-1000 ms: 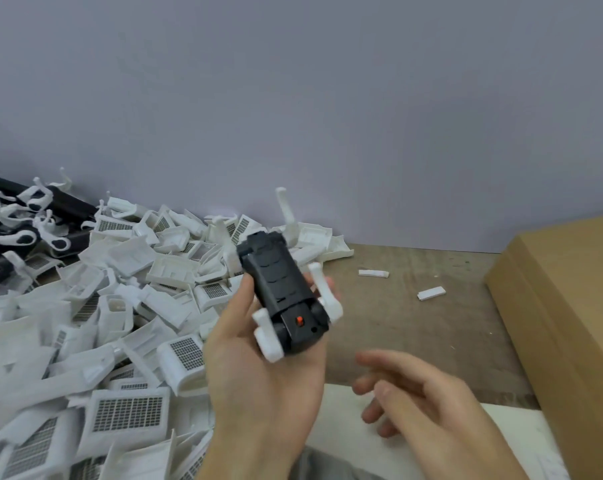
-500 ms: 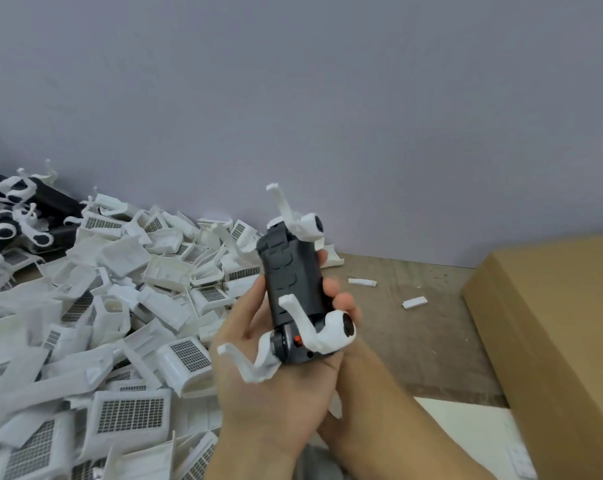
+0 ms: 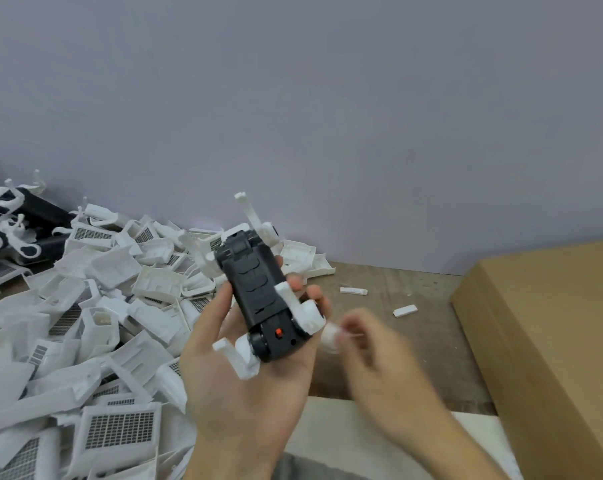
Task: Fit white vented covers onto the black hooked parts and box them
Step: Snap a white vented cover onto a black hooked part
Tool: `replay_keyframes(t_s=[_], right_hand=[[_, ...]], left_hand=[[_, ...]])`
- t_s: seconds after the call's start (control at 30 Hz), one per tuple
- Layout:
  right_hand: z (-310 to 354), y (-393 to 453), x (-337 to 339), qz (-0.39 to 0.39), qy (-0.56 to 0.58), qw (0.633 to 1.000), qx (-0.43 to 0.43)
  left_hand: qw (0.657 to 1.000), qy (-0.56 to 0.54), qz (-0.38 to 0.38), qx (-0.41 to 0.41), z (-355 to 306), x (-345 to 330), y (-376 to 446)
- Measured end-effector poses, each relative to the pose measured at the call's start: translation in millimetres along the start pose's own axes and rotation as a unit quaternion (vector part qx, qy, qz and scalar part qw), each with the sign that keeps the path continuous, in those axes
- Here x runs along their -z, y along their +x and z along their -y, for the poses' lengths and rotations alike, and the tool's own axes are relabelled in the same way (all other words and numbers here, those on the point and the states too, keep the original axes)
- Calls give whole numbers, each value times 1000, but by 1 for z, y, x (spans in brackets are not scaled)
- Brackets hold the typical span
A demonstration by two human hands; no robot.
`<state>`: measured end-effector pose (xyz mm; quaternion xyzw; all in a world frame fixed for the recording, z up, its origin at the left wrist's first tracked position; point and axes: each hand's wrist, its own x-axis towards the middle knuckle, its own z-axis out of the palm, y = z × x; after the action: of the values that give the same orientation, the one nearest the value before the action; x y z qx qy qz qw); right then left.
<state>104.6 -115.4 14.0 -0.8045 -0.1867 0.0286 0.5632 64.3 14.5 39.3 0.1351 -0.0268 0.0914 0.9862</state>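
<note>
The left hand (image 3: 244, 386) grips the black hooked part (image 3: 262, 299); the blurred right hand (image 3: 373, 344), grip unclear, could snag its white hooks (image 3: 303, 310).

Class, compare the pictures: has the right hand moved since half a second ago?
Yes. The right hand has come out from behind the black hooked part and shifted right, toward the cardboard box.

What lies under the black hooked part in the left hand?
The left hand's palm and fingers cradle the black hooked part. Whether a white cover sits beneath it is hidden by the part.
</note>
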Motion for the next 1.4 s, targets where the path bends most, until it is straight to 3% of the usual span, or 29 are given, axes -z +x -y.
replay_keyframes(t_s=[0.07,0.13,0.2,0.27,0.33,0.43,0.5,0.67,0.77,0.97,1.1,1.2,1.3,1.4], right_hand=[[-10,-13,31,-105,132,983,-71],[-14,-19,43,-160,313,924,-151],[-18,-20,45,-174,413,875,-185],[-17,-20,47,-174,443,859,-188],[-18,-19,48,-168,428,871,-174],[-16,-21,51,-144,276,941,-133],[-16,-24,56,-130,196,966,-110],[-14,-25,67,-155,183,970,-46],[-14,-27,70,-158,65,985,-17],[3,-32,81,-77,-191,979,11],[8,-33,73,-20,-220,975,-6],[6,-31,63,-77,-152,985,12],[2,-28,54,-167,-85,982,18],[-2,-26,48,-207,-71,976,10]], left_hand=[[1000,12,-19,-4,2,3,0],[998,41,-36,17,7,0,-1],[994,96,-48,36,12,-2,-1],[983,175,-53,29,16,-5,2],[961,264,-80,8,22,-4,5],[926,353,-124,-44,30,0,8],[904,396,-141,-74,34,5,10],[899,408,-149,-60,36,18,13],[869,466,-147,-81,39,21,14],[789,593,-121,-102,42,26,11],[768,634,-26,-87,50,20,8],[786,617,34,-22,58,19,7],[838,542,33,53,58,25,8],[858,510,15,57,59,28,11]])
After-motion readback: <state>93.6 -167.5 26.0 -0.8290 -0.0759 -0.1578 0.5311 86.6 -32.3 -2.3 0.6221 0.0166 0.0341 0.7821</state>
